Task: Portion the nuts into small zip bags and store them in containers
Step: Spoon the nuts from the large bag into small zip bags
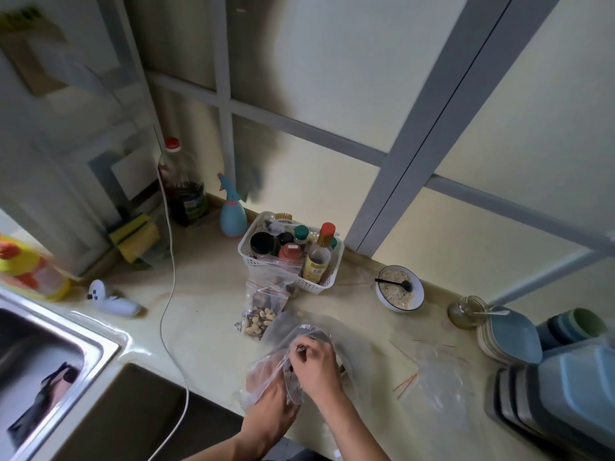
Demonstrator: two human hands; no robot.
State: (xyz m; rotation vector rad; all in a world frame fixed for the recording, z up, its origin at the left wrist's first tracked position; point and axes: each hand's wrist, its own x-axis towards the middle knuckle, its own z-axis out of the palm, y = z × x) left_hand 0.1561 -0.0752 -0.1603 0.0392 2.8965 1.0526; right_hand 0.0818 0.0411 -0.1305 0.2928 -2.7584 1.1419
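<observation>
Home kitchen: steel sink [50,354], countertop [206,294] w/ condiment basket [319,284], sponge [134,236]

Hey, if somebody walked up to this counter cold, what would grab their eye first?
Most likely the two hands at the near edge: the right hand pinches a clear plastic bag while the left hand seems to reach into it. Just behind stands a zip bag of mixed nuts, leaning by a white basket crowded with bottles and jars. To the right sits a bowl of oats with a black spoon.
</observation>
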